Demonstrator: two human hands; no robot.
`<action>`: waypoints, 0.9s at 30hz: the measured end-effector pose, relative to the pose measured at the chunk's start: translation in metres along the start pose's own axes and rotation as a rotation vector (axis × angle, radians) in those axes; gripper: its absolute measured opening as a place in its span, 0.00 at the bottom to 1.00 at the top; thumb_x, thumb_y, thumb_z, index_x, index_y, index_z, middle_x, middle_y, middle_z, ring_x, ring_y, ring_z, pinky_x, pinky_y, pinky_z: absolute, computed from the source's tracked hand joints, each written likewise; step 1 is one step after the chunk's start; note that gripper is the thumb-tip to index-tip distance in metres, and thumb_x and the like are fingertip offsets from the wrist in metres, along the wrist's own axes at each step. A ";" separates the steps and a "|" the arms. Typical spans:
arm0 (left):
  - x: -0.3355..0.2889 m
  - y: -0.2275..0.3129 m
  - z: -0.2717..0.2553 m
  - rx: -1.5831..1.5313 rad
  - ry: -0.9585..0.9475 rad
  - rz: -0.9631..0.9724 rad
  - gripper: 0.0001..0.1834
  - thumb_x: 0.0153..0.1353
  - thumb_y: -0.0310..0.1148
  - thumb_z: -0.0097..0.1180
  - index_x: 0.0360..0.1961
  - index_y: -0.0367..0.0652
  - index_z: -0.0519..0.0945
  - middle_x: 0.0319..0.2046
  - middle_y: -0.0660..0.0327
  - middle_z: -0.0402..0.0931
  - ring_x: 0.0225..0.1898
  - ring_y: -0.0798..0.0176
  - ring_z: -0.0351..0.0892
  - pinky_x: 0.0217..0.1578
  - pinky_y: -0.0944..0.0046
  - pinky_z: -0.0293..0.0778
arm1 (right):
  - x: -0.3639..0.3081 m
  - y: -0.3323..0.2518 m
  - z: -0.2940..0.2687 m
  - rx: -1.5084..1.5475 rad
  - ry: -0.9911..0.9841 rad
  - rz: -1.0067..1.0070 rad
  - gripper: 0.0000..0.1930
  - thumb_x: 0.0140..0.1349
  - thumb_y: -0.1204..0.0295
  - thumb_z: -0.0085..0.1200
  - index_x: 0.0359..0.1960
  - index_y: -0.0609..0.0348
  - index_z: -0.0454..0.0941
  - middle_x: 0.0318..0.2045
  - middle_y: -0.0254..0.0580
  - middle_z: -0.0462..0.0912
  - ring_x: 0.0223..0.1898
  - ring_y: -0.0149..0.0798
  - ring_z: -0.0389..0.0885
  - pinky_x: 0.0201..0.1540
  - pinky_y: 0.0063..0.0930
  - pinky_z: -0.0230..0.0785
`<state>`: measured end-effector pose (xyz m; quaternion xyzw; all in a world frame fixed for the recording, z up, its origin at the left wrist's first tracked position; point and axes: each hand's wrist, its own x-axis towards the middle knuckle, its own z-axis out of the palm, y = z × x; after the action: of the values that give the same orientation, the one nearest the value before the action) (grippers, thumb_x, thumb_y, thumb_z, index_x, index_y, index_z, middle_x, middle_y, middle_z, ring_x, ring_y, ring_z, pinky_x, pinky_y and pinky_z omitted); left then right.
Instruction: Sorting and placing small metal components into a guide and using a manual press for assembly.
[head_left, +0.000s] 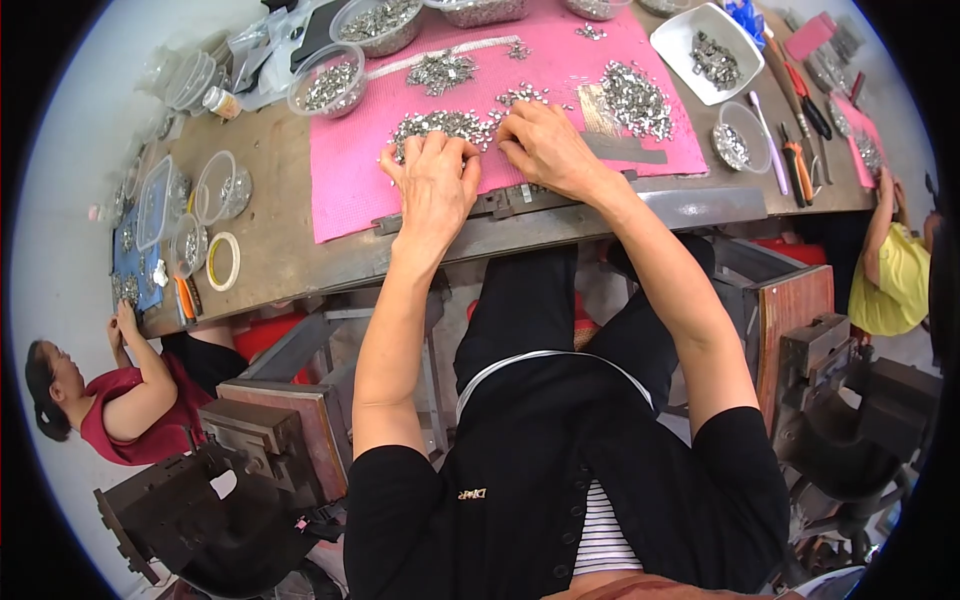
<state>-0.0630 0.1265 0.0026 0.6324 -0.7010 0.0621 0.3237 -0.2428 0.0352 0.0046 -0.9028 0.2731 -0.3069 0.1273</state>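
Note:
My left hand [435, 185] is bent down over a pile of small silvery metal parts [440, 124] on a pink mat [345, 190]. Its fingers curl inward, and what they hold is hidden beneath them. To its right, my right hand [550, 148] has thumb and fingers drawn together close to a smaller scatter of metal parts [523, 94]; anything between the fingertips is too small to make out. Just below both hands, a narrow metal bar fixture [500, 203] lies along the table's front edge.
Larger heaps of metal parts [637, 98] lie at the mat's right. Clear tubs [330, 80] and a white tray [707, 50] hold more. Pliers [797, 172] and a toothbrush [768, 140] rest at right, a tape roll [223, 261] at left. Co-workers sit at both sides.

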 end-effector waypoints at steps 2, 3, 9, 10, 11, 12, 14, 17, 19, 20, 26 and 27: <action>0.000 0.000 -0.002 0.013 0.001 0.003 0.04 0.55 0.32 0.66 0.33 0.51 0.85 0.34 0.65 0.75 0.44 0.58 0.73 0.59 0.36 0.55 | -0.001 -0.002 -0.003 0.009 -0.001 0.005 0.04 0.61 0.73 0.59 0.33 0.58 0.78 0.34 0.40 0.76 0.41 0.46 0.76 0.45 0.41 0.64; 0.001 0.000 -0.002 0.023 0.001 0.010 0.04 0.55 0.32 0.66 0.32 0.51 0.85 0.34 0.65 0.75 0.44 0.58 0.73 0.59 0.37 0.55 | -0.003 -0.003 -0.005 0.022 0.004 0.016 0.04 0.61 0.73 0.59 0.33 0.58 0.78 0.33 0.41 0.76 0.41 0.46 0.76 0.44 0.41 0.64; 0.002 0.017 -0.010 -0.091 0.004 0.047 0.02 0.57 0.32 0.65 0.32 0.50 0.84 0.30 0.66 0.77 0.42 0.59 0.75 0.59 0.38 0.55 | -0.026 0.002 -0.040 0.200 0.003 0.129 0.05 0.61 0.72 0.57 0.33 0.59 0.78 0.32 0.42 0.78 0.38 0.47 0.79 0.45 0.41 0.66; 0.003 0.026 -0.012 -0.156 -0.025 0.048 0.03 0.57 0.31 0.65 0.33 0.49 0.83 0.30 0.65 0.77 0.42 0.59 0.76 0.60 0.40 0.55 | -0.031 0.008 -0.046 0.254 0.018 0.168 0.05 0.61 0.72 0.58 0.32 0.60 0.78 0.31 0.42 0.78 0.36 0.47 0.79 0.44 0.41 0.66; 0.002 0.035 -0.011 -0.217 -0.048 0.075 0.03 0.57 0.31 0.65 0.33 0.49 0.83 0.31 0.65 0.78 0.42 0.59 0.76 0.60 0.41 0.55 | -0.038 0.017 -0.051 0.152 0.048 0.138 0.06 0.60 0.71 0.59 0.32 0.61 0.78 0.29 0.42 0.79 0.34 0.46 0.80 0.43 0.40 0.66; 0.000 0.043 -0.009 -0.276 -0.069 0.101 0.03 0.57 0.31 0.64 0.33 0.49 0.83 0.31 0.65 0.78 0.42 0.59 0.76 0.60 0.42 0.55 | -0.042 0.022 -0.056 0.114 0.052 0.147 0.05 0.59 0.74 0.60 0.32 0.63 0.78 0.29 0.43 0.78 0.31 0.45 0.80 0.38 0.37 0.69; -0.002 0.056 -0.002 -0.328 -0.079 0.128 0.04 0.57 0.30 0.65 0.33 0.48 0.83 0.31 0.66 0.78 0.40 0.61 0.77 0.61 0.45 0.56 | -0.048 0.027 -0.064 -0.031 0.046 0.112 0.05 0.58 0.76 0.62 0.32 0.63 0.79 0.28 0.42 0.78 0.29 0.43 0.80 0.35 0.35 0.69; -0.001 0.063 0.007 -0.346 -0.081 0.142 0.04 0.55 0.29 0.66 0.33 0.47 0.83 0.30 0.66 0.79 0.39 0.61 0.78 0.61 0.47 0.57 | -0.054 0.030 -0.064 -0.100 0.063 0.031 0.04 0.59 0.75 0.62 0.31 0.61 0.79 0.29 0.39 0.78 0.30 0.42 0.80 0.36 0.35 0.67; 0.000 0.063 0.013 -0.303 -0.081 0.174 0.05 0.55 0.29 0.66 0.33 0.47 0.83 0.31 0.66 0.79 0.39 0.61 0.77 0.62 0.46 0.57 | -0.055 0.032 -0.066 -0.047 0.051 0.068 0.03 0.59 0.76 0.62 0.33 0.61 0.80 0.30 0.40 0.79 0.30 0.43 0.80 0.36 0.36 0.68; 0.000 0.064 0.013 -0.305 -0.082 0.178 0.05 0.55 0.29 0.66 0.33 0.47 0.83 0.31 0.66 0.79 0.39 0.61 0.77 0.62 0.46 0.57 | -0.056 0.034 -0.067 0.010 0.036 0.103 0.03 0.59 0.76 0.62 0.34 0.61 0.82 0.31 0.41 0.79 0.31 0.44 0.81 0.36 0.36 0.70; -0.003 0.062 0.008 -0.274 -0.112 0.188 0.04 0.57 0.29 0.65 0.34 0.47 0.84 0.32 0.65 0.78 0.41 0.59 0.77 0.64 0.41 0.55 | -0.055 0.030 -0.066 0.078 -0.059 0.155 0.05 0.61 0.73 0.59 0.37 0.52 0.85 0.33 0.38 0.79 0.41 0.43 0.80 0.47 0.40 0.65; -0.002 0.058 0.006 -0.282 -0.075 0.149 0.04 0.57 0.29 0.64 0.35 0.48 0.84 0.32 0.65 0.79 0.41 0.60 0.77 0.64 0.41 0.55 | -0.054 0.029 -0.068 0.048 -0.078 0.136 0.05 0.62 0.73 0.58 0.37 0.52 0.85 0.33 0.37 0.79 0.41 0.42 0.80 0.49 0.39 0.64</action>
<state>-0.1189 0.1365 0.0152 0.5291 -0.7592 -0.0367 0.3772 -0.3332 0.0382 0.0194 -0.8901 0.3212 -0.2686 0.1800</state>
